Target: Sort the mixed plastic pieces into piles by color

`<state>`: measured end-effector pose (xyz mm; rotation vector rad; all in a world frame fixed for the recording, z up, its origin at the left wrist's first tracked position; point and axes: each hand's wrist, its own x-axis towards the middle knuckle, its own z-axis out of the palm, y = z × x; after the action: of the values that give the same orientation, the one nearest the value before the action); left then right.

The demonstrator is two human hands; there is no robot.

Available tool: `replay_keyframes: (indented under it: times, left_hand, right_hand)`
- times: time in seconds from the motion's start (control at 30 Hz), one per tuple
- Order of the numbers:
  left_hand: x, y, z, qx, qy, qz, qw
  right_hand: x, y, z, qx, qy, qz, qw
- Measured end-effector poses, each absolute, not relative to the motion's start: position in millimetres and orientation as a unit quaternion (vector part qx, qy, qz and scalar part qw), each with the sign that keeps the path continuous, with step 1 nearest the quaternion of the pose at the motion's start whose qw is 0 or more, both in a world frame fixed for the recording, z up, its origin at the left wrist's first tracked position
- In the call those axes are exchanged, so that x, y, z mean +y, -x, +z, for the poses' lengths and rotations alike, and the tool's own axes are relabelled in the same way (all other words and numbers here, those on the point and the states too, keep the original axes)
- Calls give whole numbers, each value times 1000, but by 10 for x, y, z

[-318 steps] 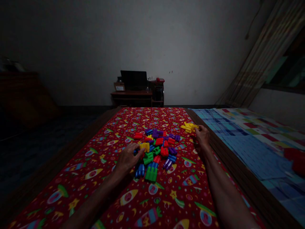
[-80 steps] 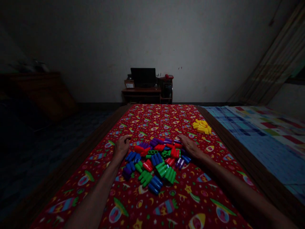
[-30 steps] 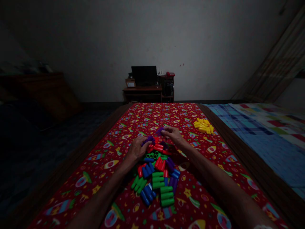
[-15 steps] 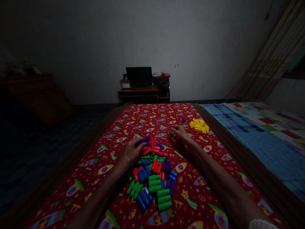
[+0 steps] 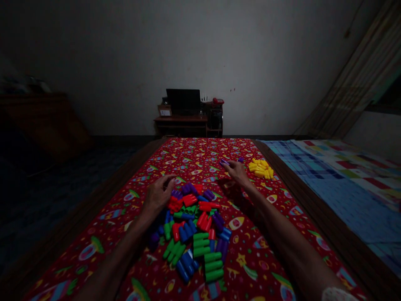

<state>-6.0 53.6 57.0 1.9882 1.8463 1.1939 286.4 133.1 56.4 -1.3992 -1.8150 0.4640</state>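
Right hand (image 5: 238, 173) pinches a purple block (image 5: 223, 162) above the red patterned cloth (image 5: 200, 152), beyond a mixed pile.
Its thumb and fingers are closed on that block; the left hand (image 5: 158, 193) is curved at the pile's far left edge, thumb and fingers slightly apart, and whether it touches a block I cannot tell. Red, green, blue and purple blocks (image 5: 201, 244) lie heaped between the forearms; just past the right hand sits another purple block (image 5: 241, 159), near a separate yellow heap (image 5: 261, 168). A dark monitor (image 5: 183, 100) stands on the desk (image 5: 181, 119) beyond.
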Motion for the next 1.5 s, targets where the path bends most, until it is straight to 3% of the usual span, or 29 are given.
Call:
replay_keyframes:
  times: [0.23, 0.37, 0.6, 0.8, 1.0, 1.17, 1.27, 1.5]
  left_hand:
    - [694, 719, 127, 690, -569, 435, 99]
    - [700, 829, 43, 693, -554, 449, 107]
    - [689, 773, 72, 691, -585, 414, 96]
    - [705, 776, 59, 699, -579, 405, 108]
    - [710, 774, 56, 700, -584, 398, 104]
    - [709, 780, 45, 694, -588, 403, 98]
    - [709, 786, 46, 690, -594, 402, 101]
    - [731, 795, 53, 686, -595, 407, 96]
  right_hand:
    - [1802, -3201, 453, -667, 717, 29, 200]
    - [1994, -3243, 469, -673, 715, -59, 181]
    - [2129, -3181, 419, -724, 685, 10, 77]
    - [1805, -2950, 328, -775, 623, -2, 104]
    - [1252, -2410, 487, -857, 428, 111, 263]
    - [942, -1887, 554, -917, 288, 196, 196]
    - [978, -1820, 513, -915, 295, 206, 181]
    - [1195, -2472, 412, -796, 437, 201, 367]
